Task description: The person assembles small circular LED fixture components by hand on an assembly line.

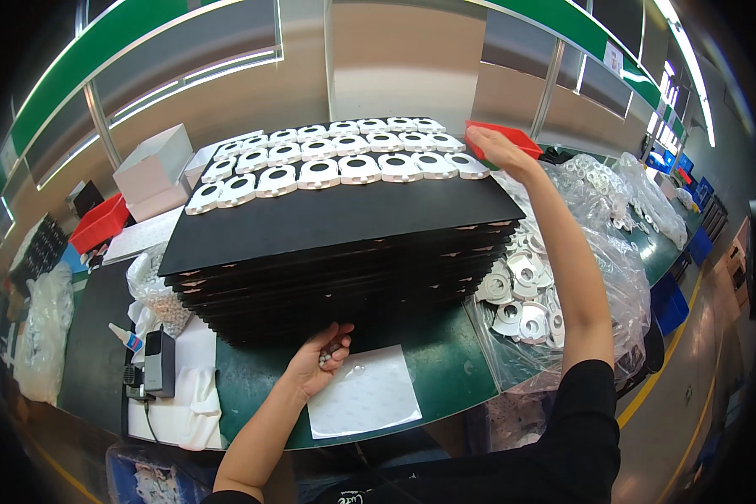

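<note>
My left hand (317,363) is palm up with its fingers curled around several small whitish round pieces (327,356), just in front of a tall stack of black boards (336,277). Beneath that hand, a white sheet (365,393) lies on the green table. My right arm stretches far forward, and my right hand (497,151) is over the near side of a red bin (517,139), fingers extended; nothing shows in it. On the top black board stand rows of white plates with round holes (319,173). The bin's inside is mostly hidden.
Clear plastic bags with white plates (527,277) and smaller white rings (601,181) cover the right side. At left are a bag of small pieces (164,294), a glue bottle (126,338), a dark grey device (160,364), a white box (151,168) and another red bin (99,223).
</note>
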Tool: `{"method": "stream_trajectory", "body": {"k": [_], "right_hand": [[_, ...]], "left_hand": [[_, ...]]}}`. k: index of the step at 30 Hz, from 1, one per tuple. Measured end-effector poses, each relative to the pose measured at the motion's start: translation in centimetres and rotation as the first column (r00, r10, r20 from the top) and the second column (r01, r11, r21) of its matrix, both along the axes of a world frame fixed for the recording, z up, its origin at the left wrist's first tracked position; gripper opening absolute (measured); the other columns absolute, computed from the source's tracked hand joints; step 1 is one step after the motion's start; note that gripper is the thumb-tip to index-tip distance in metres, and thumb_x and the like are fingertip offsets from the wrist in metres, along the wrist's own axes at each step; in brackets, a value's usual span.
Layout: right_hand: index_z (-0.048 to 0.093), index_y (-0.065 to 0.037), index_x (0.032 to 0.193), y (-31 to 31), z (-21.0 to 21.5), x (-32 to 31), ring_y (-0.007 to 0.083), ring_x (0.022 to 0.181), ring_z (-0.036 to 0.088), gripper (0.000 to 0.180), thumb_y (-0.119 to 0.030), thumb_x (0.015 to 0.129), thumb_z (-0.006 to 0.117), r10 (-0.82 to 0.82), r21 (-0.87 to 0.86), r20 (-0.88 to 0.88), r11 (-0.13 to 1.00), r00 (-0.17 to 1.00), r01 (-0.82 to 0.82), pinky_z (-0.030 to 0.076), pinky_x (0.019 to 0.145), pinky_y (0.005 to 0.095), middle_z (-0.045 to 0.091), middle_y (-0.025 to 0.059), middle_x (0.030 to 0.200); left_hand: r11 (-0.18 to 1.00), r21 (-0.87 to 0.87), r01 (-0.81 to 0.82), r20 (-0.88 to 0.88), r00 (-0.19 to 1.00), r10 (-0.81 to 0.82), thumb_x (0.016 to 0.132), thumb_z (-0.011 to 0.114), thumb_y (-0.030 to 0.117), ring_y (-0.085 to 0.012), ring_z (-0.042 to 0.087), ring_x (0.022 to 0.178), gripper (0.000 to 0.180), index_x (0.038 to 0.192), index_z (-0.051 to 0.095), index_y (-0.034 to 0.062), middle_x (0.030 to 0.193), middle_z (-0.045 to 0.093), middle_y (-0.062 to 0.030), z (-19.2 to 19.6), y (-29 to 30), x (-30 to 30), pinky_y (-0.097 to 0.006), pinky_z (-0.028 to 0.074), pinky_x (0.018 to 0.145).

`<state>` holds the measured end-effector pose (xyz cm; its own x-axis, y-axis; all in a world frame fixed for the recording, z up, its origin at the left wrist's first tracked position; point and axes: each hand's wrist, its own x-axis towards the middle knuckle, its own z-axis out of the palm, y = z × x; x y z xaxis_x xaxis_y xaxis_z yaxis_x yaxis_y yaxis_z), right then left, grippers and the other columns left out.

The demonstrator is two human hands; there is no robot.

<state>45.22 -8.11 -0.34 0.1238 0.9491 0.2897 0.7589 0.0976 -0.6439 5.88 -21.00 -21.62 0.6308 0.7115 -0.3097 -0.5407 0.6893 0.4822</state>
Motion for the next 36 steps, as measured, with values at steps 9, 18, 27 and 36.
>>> {"method": "stream_trajectory", "body": {"k": [9,18,27,36], "right_hand": [[0.035,-0.003,0.137,-0.5,0.3,-2.8,0.0207,0.124,0.037,0.059,-0.044,0.094,0.036,0.053,-0.221,-0.21,0.97,0.976,-0.1,0.028,0.102,0.0306,0.036,0.0116,0.14],[0.03,0.0,0.138,5.0,1.6,-1.2,0.0236,0.131,0.029,0.063,-0.045,0.095,0.035,0.017,-0.306,-0.092,0.951,0.996,-0.044,0.025,0.105,0.0348,0.03,0.014,0.143],[0.039,0.007,0.13,12.2,1.0,-1.6,0.0299,0.124,0.039,0.059,-0.041,0.095,0.036,0.077,-0.334,0.202,0.943,0.976,-0.005,0.027,0.104,0.0358,0.042,0.0224,0.134],[0.044,-0.005,0.132,10.4,3.3,1.6,0.025,0.124,0.04,0.053,-0.042,0.093,0.041,0.119,-0.094,0.056,0.989,0.991,-0.113,0.031,0.102,0.0349,0.044,0.0114,0.135]], "left_hand": [[0.998,-0.055,-0.014,0.004,1.0,0.014,0.09,0.056,0.02,-0.0088,0.039,0.055,0.029,0.103,0.056,-0.0056,0.075,0.051,-0.0079,0.0,0.0,0.1,-0.017,0.026,0.038],[0.999,-0.032,-0.021,0.038,0.999,0.022,0.09,0.055,0.021,-0.0093,0.04,0.056,0.03,0.104,0.056,-0.0056,0.076,0.051,-0.0081,0.4,0.5,-0.2,-0.016,0.027,0.039],[1.0,-0.025,0.012,0.046,0.999,-0.01,0.091,0.054,0.022,-0.0087,0.043,0.057,0.03,0.106,0.056,-0.0038,0.078,0.053,-0.0074,0.4,0.3,-0.4,-0.016,0.029,0.039],[0.999,-0.032,0.03,0.125,0.992,-0.026,0.086,0.047,0.003,-0.0128,0.049,0.066,0.026,0.111,0.053,-0.0054,0.09,0.055,-0.0128,0.7,0.1,-0.6,-0.019,0.034,0.045]]}}
